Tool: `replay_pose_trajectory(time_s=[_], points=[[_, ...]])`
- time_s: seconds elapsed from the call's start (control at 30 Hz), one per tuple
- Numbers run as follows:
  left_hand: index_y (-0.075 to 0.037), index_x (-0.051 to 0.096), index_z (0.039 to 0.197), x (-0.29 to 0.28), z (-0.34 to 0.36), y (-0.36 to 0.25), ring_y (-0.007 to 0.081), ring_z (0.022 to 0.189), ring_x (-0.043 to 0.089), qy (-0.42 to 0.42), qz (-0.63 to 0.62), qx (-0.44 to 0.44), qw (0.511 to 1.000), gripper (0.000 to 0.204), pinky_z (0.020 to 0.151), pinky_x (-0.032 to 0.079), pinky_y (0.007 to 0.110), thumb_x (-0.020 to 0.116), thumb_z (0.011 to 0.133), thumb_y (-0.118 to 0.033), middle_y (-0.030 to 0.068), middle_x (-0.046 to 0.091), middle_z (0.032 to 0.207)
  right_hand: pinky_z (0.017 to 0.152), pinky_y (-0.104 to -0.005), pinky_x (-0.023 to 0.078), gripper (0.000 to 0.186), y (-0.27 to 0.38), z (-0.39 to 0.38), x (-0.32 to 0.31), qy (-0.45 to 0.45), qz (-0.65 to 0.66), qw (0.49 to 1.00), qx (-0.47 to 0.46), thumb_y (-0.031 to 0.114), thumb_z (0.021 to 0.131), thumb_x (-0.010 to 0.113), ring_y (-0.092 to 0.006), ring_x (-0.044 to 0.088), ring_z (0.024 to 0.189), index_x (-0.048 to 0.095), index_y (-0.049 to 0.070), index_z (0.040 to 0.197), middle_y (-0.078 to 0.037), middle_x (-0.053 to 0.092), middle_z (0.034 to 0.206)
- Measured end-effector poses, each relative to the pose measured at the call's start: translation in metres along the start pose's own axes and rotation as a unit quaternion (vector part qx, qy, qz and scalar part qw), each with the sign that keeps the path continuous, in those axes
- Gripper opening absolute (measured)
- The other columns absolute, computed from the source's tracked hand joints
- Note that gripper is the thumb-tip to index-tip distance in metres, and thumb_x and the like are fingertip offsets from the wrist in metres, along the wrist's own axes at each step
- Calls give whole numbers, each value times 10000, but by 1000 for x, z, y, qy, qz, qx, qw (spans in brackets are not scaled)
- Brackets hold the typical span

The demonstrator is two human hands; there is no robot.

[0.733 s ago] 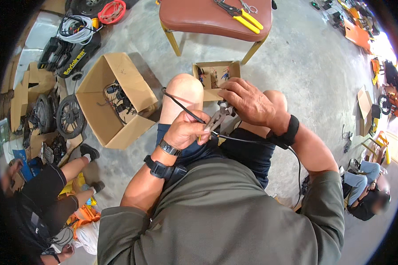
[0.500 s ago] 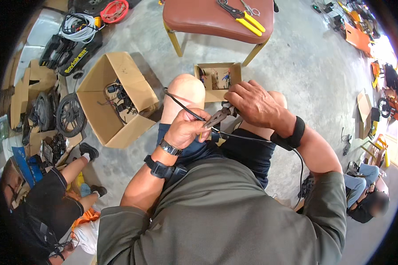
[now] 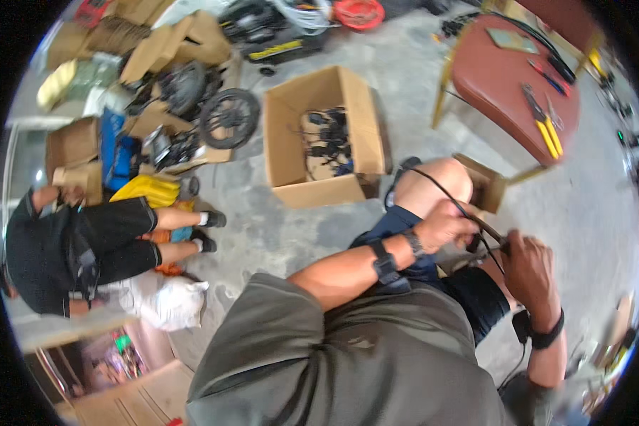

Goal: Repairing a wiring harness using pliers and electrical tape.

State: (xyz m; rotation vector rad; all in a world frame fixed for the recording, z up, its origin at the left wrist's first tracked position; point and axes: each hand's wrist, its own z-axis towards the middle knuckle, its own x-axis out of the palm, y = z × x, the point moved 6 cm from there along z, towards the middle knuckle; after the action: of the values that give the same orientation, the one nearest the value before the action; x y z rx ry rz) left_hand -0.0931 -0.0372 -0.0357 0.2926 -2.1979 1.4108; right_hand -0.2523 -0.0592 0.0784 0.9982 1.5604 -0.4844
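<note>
My left hand (image 3: 444,227) is closed around a thin black cable (image 3: 439,186) above my lap. One stretch of the cable arcs up past my knee, and another hangs below the fingers. My right hand (image 3: 531,273) is closed on a pair of pliers (image 3: 491,230), whose dark jaws point toward my left hand. Blur hides whether the jaws touch the cable. The pliers' handles are mostly covered by my right fingers. Beyond my knees, a small cardboard box (image 3: 491,186) is partly hidden by my leg.
A reddish-brown chair (image 3: 476,71) holds yellow-handled cutters (image 3: 545,128) and scissors (image 3: 554,113). A large open carton (image 3: 284,153) contains black electrical parts. Near a wheel (image 3: 228,119) and piled boxes, another person (image 3: 106,238) bends over at the left.
My view has swung left, so everything sits further right in the picture. Both hands keep their hold, and the pliers' jaws are now blurred.
</note>
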Motion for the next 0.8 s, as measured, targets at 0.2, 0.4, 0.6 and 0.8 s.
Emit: replay_pose_trajectory(time_s=[0.2, 0.4, 0.6, 0.8], points=[[16, 686, 924, -16, -2, 13, 140, 519, 595, -30, -38, -8, 999, 136, 465, 470, 260, 662, 863, -103, 65, 645, 660, 863, -470, 484, 416, 23, -9, -26, 8, 201, 980, -13, 80, 832, 663, -416, 602, 981, 569, 12, 1231, -207, 615, 1076], [27, 693, 886, -11, 3, 8, 145, 502, 595, -17, -57, -6, 998, 133, 446, 485, 263, 687, 829, -93, 73, 639, 645, 928, -442, 461, 388, 11, -23, -12, -39, 253, 966, -19, 66, 874, 593, -402, 568, 1036, 573, -22, 1252, -223, 576, 1151], [37, 692, 821, -13, 0, 8, 152, 454, 599, -13, -58, -3, 998, 115, 434, 477, 258, 703, 804, -76, 87, 647, 607, 924, -421, 436, 399, 19, -26, -3, -65, 256, 964, -19, 51, 875, 549, -375, 532, 990, 571, -56, 1259, -218, 538, 1042], [31, 667, 703, -7, 6, 9, 159, 435, 587, -29, -28, 13, 999, 113, 410, 460, 282, 697, 778, -49, 93, 623, 563, 859, -430, 470, 389, 18, -29, -3, -66, 202, 977, 18, 43, 881, 571, -378, 556, 952, 598, -40, 1259, -213, 551, 1028]])
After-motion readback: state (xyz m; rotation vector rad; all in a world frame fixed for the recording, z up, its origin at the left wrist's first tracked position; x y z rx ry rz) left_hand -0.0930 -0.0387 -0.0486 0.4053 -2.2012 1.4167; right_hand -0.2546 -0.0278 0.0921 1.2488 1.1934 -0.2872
